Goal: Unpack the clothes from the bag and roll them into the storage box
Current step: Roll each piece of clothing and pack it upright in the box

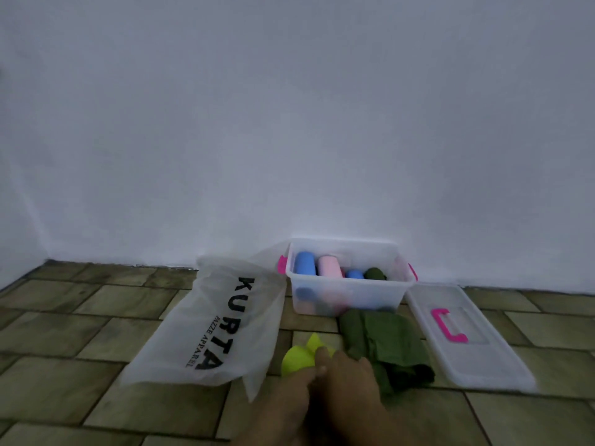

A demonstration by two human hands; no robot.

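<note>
A clear storage box [325, 296] with pink latches stands against the wall. It holds rolled clothes: a blue roll [305, 263], a pink roll [330, 266], a smaller blue roll [354, 273] and a dark green roll [375, 273]. The white "KURTA" bag [206, 320] lies flat to its left. In front of the box sits a crumpled olive green garment [383, 344]. A yellow-green garment [294, 360] is bunched on the floor between bag and olive cloth. My left hand [289, 399] and my right hand [349, 379] are close together, both gripping it; most of it is hidden under them.
The box's clear lid [483, 362] with a pink handle lies on the floor to the right. A white wall rises just behind the box. The floor [80, 342] is brownish tile.
</note>
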